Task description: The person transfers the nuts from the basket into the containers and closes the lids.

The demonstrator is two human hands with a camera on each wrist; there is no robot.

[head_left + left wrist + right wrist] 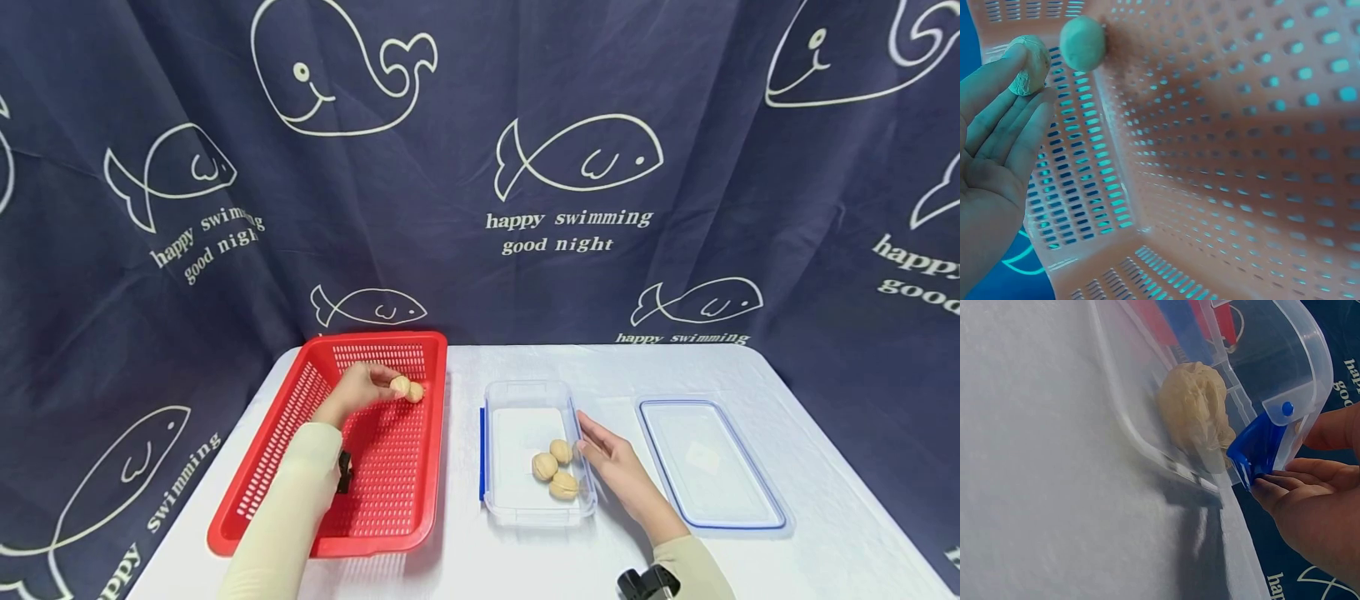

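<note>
My left hand [362,389] reaches into the red basket [438,433] and pinches a walnut [1032,65] between thumb and fingers. Right beside it, another walnut [1082,44] lies near the basket's far right corner. My right hand [617,462] holds the right side of a clear plastic box [525,518], thumb at the rim. In the right wrist view its fingers [1272,490] touch the blue latch [1259,447]. Three walnuts [564,485] lie together at the box's right side.
A clear lid with a blue seal [712,458] lies flat to the right of the box. Another blue latch [482,454] hangs open on the box's left side. White cloth [465,375] covers the table, and a dark blue curtain [450,208] hangs behind.
</note>
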